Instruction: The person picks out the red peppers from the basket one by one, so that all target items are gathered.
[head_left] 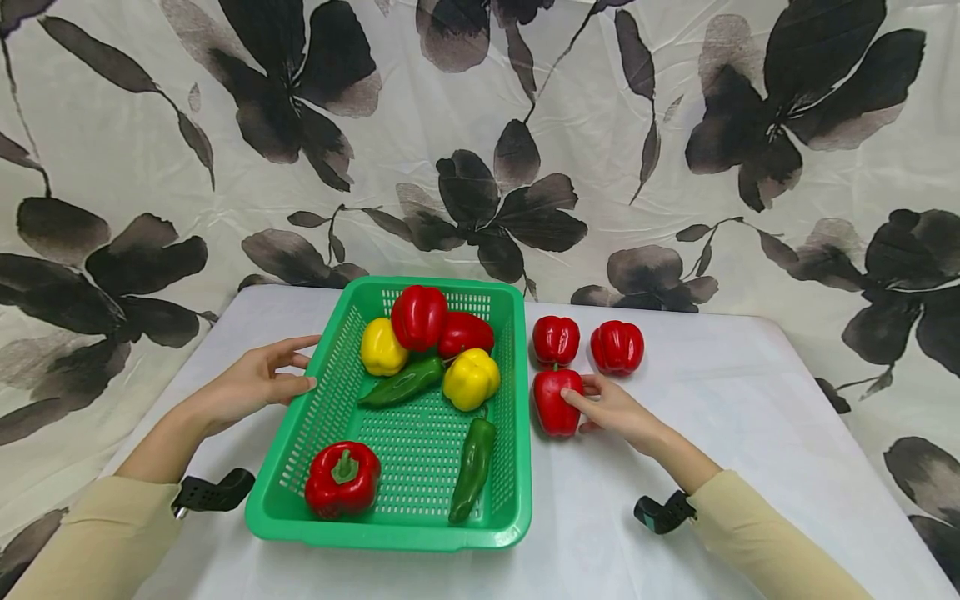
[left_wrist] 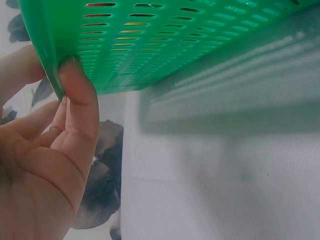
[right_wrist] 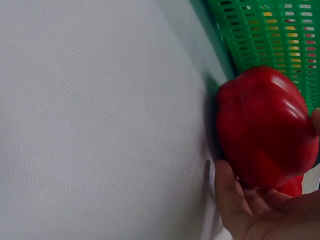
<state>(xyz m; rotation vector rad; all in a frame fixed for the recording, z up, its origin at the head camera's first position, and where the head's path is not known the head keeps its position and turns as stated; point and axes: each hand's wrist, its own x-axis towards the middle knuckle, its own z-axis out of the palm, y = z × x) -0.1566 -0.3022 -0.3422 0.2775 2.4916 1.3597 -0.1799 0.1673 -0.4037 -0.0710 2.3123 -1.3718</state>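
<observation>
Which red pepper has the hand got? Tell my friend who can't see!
Start at the big green plastic basket on the white table. Just outside the basket's right side, find the red bell pepper nearest the camera. Unlike the two red bell peppers behind it, this one is held by the right hand.

Below my fingers [head_left: 288,346] there was a white table [head_left: 697,408], its surface finely textured. Beyond them I saw a pale, slightly wrinkled cloth [head_left: 420,142], printed with large dark flowers [head_left: 468,196] and leaves [head_left: 636,58]; it reached also to the left and right of my fingers.
</observation>
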